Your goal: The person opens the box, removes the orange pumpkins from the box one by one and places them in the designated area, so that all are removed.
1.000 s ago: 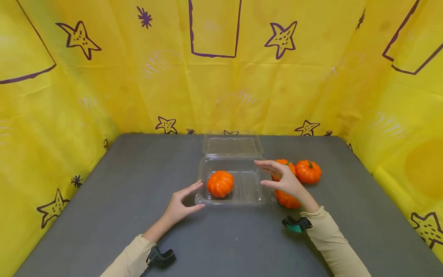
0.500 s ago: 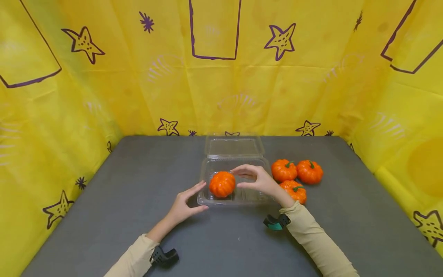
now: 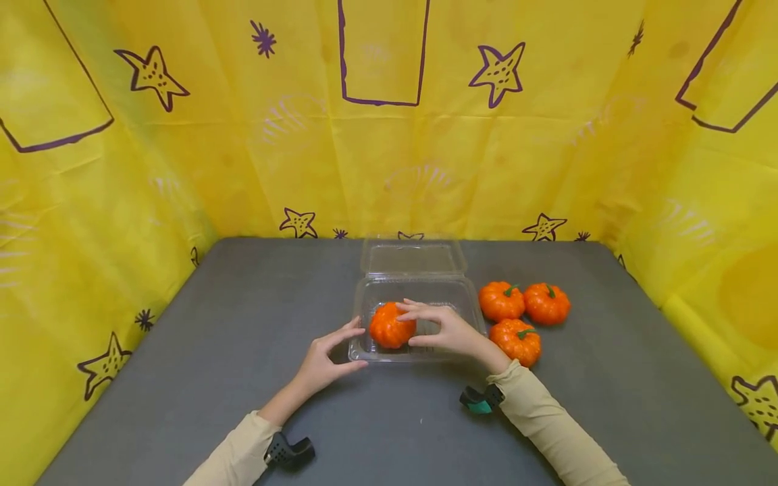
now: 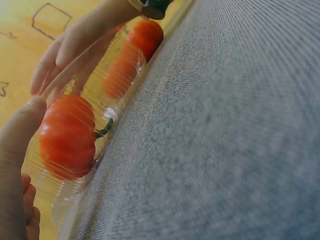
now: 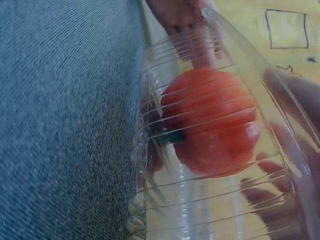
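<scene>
An orange toy pumpkin [image 3: 390, 327] sits in the left part of a clear plastic clamshell container [image 3: 450, 355]. Its green stem [image 4: 104, 128] points down toward the table in the left wrist view. My left hand [image 3: 320, 361] is at the container's left front corner, fingers along the left rim and thumb by the front edge. Over the container, my right hand [image 3: 446, 329] reaches in from the right. Its fingertips lie at the pumpkin's upper right side, and the thumb is near its lower right; whether they press on it I cannot tell.
Right of the container, three more orange pumpkins [image 3: 502, 301] stand in a cluster on the grey table [image 3: 273, 297], green stems up. The container's lid [image 3: 415, 256] lies folded back behind it. A yellow printed cloth [image 3: 377, 169] surrounds the table's back and sides.
My right hand has moved left, from beside the pumpkin cluster to the pumpkin in the container. The left hand keeps its place at the container's left rim.
</scene>
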The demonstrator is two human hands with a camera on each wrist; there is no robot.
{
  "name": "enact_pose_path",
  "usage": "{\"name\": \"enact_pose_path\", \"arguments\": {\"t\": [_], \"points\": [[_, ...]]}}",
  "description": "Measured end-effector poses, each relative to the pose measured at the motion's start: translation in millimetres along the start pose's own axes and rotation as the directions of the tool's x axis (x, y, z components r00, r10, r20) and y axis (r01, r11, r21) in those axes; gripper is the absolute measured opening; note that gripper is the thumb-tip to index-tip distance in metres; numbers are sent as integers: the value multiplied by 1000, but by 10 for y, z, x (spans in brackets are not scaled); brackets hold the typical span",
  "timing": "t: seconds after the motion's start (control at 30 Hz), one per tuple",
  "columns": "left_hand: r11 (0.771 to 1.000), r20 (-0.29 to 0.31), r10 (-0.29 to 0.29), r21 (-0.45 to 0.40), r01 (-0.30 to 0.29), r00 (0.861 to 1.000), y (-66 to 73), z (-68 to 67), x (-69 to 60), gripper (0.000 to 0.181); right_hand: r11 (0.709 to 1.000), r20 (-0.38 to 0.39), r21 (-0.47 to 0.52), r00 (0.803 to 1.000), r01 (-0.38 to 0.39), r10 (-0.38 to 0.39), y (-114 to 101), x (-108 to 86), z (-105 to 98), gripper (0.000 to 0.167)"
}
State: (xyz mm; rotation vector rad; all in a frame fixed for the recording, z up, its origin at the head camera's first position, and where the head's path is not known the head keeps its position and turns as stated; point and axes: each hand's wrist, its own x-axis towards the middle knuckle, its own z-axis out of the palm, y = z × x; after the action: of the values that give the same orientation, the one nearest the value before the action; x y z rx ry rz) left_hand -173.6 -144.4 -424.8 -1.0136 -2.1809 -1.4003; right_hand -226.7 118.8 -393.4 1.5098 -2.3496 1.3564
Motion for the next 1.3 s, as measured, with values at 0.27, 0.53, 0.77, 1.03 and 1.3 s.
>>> {"name": "enact_pose_path", "arguments": {"t": [0.27, 0.53, 0.77, 1.03, 1.3], "points": [[1000, -10, -20, 11, 20, 1000, -11, -66, 77, 49, 987, 49, -161, 999, -14, 22, 128, 119, -10, 49], [1000, -15, -12, 15, 12, 1000, 5, -47, 84, 50, 977, -73, -192, 994, -94, 81, 150, 88, 26, 43], [1000, -19, -3, 8, 3, 1000, 52, 20, -28, 49, 987, -94, -37, 984, -156, 152, 164, -10, 96, 43], [1000, -28, -28, 13, 28, 999, 65, 26, -59, 49, 972, -66, 27, 970, -234, 235, 150, -36, 112, 51], [1000, -46, 2, 20, -1, 999, 42, 44, -56, 50, 984, -35, -122, 991, -132, 129, 126, -54, 66, 57]]}}
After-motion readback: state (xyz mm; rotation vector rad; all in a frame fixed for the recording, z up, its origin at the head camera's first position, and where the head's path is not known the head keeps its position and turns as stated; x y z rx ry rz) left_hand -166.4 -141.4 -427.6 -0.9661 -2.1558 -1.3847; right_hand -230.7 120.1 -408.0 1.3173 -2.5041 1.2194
